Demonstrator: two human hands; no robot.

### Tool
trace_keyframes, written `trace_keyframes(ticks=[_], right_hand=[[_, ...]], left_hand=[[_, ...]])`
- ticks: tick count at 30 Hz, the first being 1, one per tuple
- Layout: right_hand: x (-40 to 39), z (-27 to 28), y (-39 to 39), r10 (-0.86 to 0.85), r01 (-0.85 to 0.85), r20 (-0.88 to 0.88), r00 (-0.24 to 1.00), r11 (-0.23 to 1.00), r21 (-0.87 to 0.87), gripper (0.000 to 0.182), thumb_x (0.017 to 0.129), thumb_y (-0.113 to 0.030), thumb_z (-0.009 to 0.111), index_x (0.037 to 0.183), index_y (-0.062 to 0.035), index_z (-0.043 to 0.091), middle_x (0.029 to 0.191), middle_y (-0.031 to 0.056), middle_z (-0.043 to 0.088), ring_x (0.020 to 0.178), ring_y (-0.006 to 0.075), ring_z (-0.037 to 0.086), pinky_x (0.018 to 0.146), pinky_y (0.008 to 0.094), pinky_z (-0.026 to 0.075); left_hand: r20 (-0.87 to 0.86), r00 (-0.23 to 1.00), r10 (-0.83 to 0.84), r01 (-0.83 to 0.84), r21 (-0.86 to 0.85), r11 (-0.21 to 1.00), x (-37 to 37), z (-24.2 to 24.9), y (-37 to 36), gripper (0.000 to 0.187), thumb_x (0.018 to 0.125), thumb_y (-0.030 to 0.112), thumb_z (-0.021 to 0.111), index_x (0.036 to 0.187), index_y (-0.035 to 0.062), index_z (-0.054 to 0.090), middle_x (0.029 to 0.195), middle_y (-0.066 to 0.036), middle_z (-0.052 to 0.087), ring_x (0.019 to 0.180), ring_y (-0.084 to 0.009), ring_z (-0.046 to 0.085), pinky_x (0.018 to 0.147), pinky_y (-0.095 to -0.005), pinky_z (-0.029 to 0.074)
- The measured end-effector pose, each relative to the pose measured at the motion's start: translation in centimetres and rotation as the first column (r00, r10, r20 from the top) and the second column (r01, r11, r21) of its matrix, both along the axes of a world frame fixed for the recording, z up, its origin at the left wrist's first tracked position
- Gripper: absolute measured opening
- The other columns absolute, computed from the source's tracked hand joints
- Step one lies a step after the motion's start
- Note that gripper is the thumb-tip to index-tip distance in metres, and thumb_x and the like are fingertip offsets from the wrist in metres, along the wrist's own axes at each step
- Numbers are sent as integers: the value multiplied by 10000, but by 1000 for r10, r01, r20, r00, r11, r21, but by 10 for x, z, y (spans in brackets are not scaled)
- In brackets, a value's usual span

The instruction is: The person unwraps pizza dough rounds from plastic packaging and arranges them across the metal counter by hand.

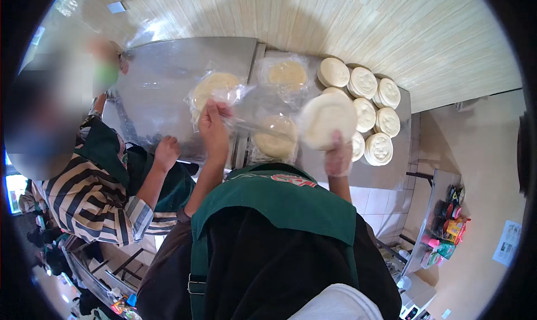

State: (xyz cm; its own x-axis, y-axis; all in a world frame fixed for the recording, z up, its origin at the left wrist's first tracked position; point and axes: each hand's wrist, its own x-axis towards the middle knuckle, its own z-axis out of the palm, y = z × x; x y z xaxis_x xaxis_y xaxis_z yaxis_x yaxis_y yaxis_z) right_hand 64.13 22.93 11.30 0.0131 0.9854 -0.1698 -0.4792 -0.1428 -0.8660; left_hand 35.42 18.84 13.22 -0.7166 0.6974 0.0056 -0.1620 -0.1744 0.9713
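My left hand [215,121] is closed, its fingertips pinched on a clear plastic sheet [246,125] that stretches to the right, partly blurred. Just beyond it lies a flat round of dough [217,88] in clear plastic. My right hand [338,158] grips the lower edge of a pale dough disc [329,121], raised over the table and smeared by motion. Between my hands, another dough round [275,136] rests on plastic. Farther back is a third plastic-wrapped round [287,76]. Stacks of dough discs [378,149] stand at the right.
The steel table [156,68] runs along a wood-patterned wall [224,12]. On the left stands a person in a striped shirt and green apron, with a hand [167,152] at the table's edge. A side shelf [433,208] on the right holds colourful packets [456,229].
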Motion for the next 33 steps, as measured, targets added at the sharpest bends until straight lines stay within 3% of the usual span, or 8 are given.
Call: trace_keyframes(ticks=[6,9,11,12,15,20,24,33], right_hand=[[126,-140,40,-356,338,-112,928,929,-153,516,870,-186,689,1308,0,490,1244,144,583,1111,264,584,939,396,492],[171,-199,58,-327,423,271,905,751,-508,558,866,-250,696,1312,11,486,1253,156,584,1109,279,586,955,380,469],[132,-166,63,-105,497,805,584,830,-253,550,869,-268,687,1300,17,499,1244,144,588,1107,269,584,965,354,452],[99,-136,67,-25,456,954,299,882,-120,547,871,-276,683,1294,20,505,1239,139,590,1106,264,582,970,341,443],[-6,-45,64,302,-292,463,834,952,-95,621,831,-230,689,1355,6,455,1321,133,543,1247,226,486,1056,330,359],[-88,96,78,124,-758,888,442,581,296,600,765,-161,762,1285,-3,508,1137,105,653,1049,213,616,904,347,484],[-80,74,112,793,-865,430,432,499,-50,376,814,-204,753,1106,-6,622,940,56,692,843,135,645,723,288,522],[-86,9,148,656,-747,628,418,642,-174,328,855,-315,689,1007,-25,661,884,82,677,837,172,632,742,311,496]], left_hand=[[-295,945,-144,109,-131,985,-23,35,-14,332,1023,294,456,908,27,615,797,-17,600,678,-74,527,652,-225,443],[-381,906,-184,127,-171,977,-19,27,-9,301,1015,268,478,933,14,618,808,-27,607,698,-87,549,640,-239,462],[-444,873,-199,113,-213,971,-11,33,-7,277,1002,244,506,923,7,623,799,-39,616,715,-105,576,633,-257,478],[-465,849,-253,145,-254,956,-8,40,-4,257,989,230,526,917,6,629,796,-57,618,716,-123,589,631,-271,483],[-590,720,-366,215,-312,926,3,57,7,198,946,192,582,901,10,646,789,-105,622,715,-178,621,628,-310,493],[-738,417,-530,519,-286,806,16,75,39,110,895,141,625,926,46,671,802,-132,612,688,-250,616,633,-342,489],[-495,674,-549,497,-246,832,24,100,44,77,882,91,601,899,63,671,822,-100,613,723,-262,600,693,-349,486],[-432,470,-770,588,-498,638,-24,52,47,169,780,-30,538,845,43,676,915,-121,666,858,-278,638,789,-350,491]])
